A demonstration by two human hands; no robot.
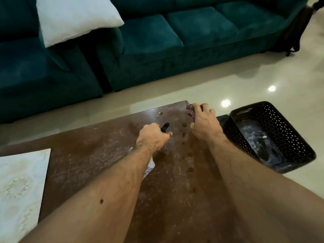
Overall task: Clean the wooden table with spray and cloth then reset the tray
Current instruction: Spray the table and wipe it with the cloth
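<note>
Head view, single frame.

Table [98,155]: brown wood, scuffed with pale streaks; a line of dark droplets runs down its middle between the two forearms, and a few wet spots lie near the far edge.

Left hand [152,137]: fingers curled round the neck of the spray bottle [150,166], held above the table's centre. The black nozzle sticks out past the knuckles, aimed toward the far edge. The white body with its label shows below the wrist, mostly hidden by the forearm. Grip: closed on the bottle.

Right hand [203,122]: at the far right corner of the table, palm down, fingers bent over the cloth [190,111]. The cloth is a checked red-and-white bunch pressed against the table surface at that corner; only its left part shows from under the fingers. Grip: holding the cloth.

Basket [273,137]: black, perforated walls, tilted, just off the table's right edge, over the floor [236,81]. Contents dark with whitish marks; cannot tell what they are.

Tray [21,186]: a pale, patterned flat piece on the near left part of the table, well apart from both hands.

Beyond the table: teal sofa [157,41] with a white cushion [75,16] on its arm.
</note>
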